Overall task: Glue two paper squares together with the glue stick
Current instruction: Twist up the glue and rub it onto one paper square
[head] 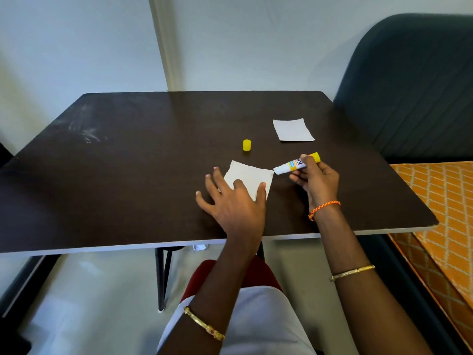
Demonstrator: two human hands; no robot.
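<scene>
A white paper square (252,176) lies on the dark table (128,175). My left hand (230,201) rests flat on its near left part with fingers spread, pinning it down. My right hand (316,181) grips an uncapped white and yellow glue stick (294,165), held slanted with its tip at the paper's right corner. The yellow cap (246,145) stands upright on the table behind the paper. A second white paper square (293,129) lies flat farther back on the right, apart from both hands.
A dark green upholstered chair (414,85) stands beyond the table's right side. An orange patterned cushion (445,201) sits to the right, below table height. The table's near edge (179,243) runs in front of my lap. White walls lie behind.
</scene>
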